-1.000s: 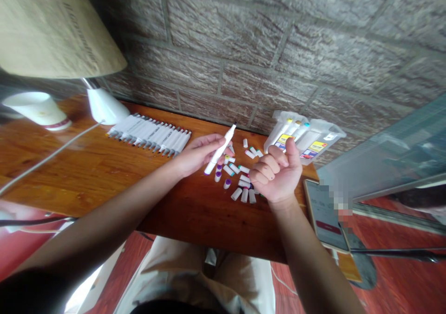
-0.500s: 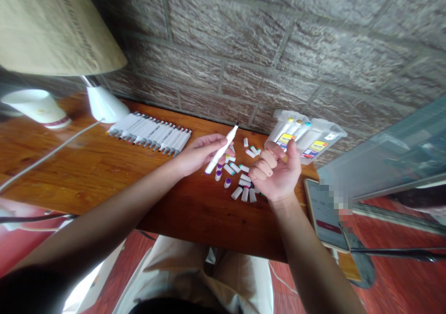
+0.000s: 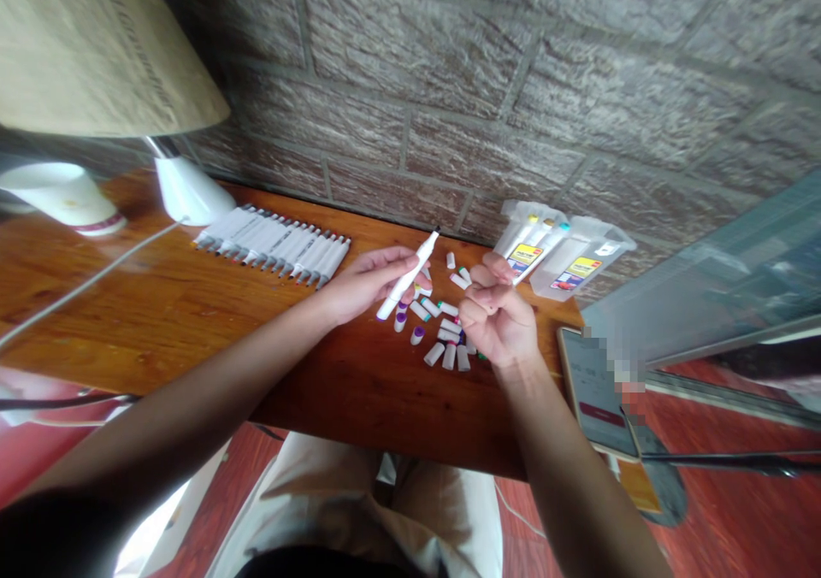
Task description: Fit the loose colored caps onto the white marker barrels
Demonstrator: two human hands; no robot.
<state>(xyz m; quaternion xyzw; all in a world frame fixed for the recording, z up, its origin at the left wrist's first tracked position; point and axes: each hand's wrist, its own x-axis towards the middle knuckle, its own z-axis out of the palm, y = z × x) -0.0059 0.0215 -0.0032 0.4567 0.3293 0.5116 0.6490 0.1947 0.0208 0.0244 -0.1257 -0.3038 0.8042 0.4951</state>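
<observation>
My left hand [image 3: 365, 286] is closed around a white marker [image 3: 405, 280], gripping it between thumb and fingers. The marker tilts, its bare dark tip pointing up towards the wall and a hint of purple showing at its lower end. Opposite it, my right hand [image 3: 500, 317] has its fingers curled in and the thumb folded over them; whether anything is inside cannot be seen. Loose marker caps [image 3: 434, 354] are scattered on the wooden table [image 3: 359, 381] between and below my hands, partly hidden by both.
Left of my hands lies a row of markers [image 3: 275, 246]. Beyond it stand a lamp [image 3: 189, 189] and a paper cup [image 3: 70, 197]. Clear plastic cases [image 3: 568, 262], one with a few markers, stand by the brick wall. A phone [image 3: 593, 390] lies at the right edge.
My right thumb, raised before, has folded down across the curled fingers, and that hand has shifted slightly left. The left hand still holds the marker in nearly the same place.
</observation>
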